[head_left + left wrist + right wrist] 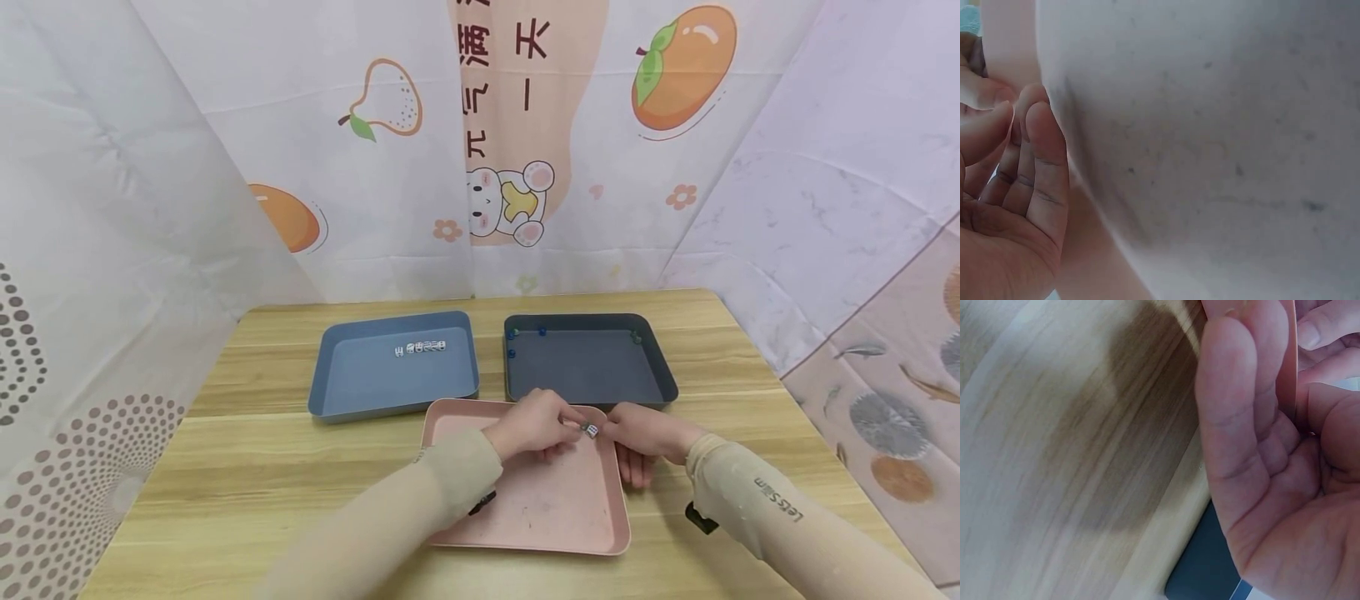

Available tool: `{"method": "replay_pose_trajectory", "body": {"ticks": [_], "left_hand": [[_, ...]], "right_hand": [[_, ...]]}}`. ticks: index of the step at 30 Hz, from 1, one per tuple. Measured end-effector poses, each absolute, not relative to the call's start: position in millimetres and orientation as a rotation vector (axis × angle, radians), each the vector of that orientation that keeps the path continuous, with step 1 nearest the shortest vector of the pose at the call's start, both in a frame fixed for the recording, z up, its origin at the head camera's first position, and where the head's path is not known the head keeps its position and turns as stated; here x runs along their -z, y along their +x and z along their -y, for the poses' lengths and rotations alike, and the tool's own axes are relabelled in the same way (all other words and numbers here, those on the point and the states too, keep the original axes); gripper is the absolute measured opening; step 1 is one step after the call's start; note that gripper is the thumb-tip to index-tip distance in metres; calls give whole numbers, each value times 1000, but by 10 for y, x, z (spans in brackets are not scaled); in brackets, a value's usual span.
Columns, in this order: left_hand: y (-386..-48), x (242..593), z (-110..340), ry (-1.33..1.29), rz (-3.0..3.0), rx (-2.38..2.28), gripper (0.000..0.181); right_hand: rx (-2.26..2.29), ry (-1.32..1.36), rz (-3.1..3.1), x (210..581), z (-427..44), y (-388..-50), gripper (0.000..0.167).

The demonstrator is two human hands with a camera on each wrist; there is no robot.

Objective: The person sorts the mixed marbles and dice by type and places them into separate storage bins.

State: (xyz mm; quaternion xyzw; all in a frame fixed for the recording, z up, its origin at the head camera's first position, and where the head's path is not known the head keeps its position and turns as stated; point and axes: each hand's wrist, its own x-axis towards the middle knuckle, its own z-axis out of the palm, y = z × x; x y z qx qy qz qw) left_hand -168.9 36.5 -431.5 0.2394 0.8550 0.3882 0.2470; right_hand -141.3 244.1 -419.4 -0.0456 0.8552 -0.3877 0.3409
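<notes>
At the far right corner of the pink tray [555, 521], the left hand [536, 425] reaches over the tray floor. Its thumb and fingers pinch a small white die [592, 431], with a darker greenish piece beside it. In the left wrist view the thumb of the left hand [1016, 181] nears bent fingertips, and the die does not show. The right hand [648, 433] holds the tray's right wall near that corner. In the right wrist view the fingers of the right hand [1260, 437] lie outside the wall, with the thumb on the inner side.
Behind stands a blue-grey tray [360, 404] with a row of several white dice [427, 346]. A dark tray [592, 367] beside it holds several small blue and green pieces [512, 335]. All three trays sit on a wooden table [247, 467], with printed curtains around it.
</notes>
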Motion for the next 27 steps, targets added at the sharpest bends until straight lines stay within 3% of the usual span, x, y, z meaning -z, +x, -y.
{"method": "replay_pose_trajectory", "body": {"ticks": [14,27], "left_hand": [[-1713,4458,-485,681,-2356,-948,28],[-1696,4479,-544,761,-2414,-865,15]], "right_hand": [[1018,-127,-2209,4185,-2448,-1413,50],[1020,-126,-2212,4204,-2443,-1415,37]]}}
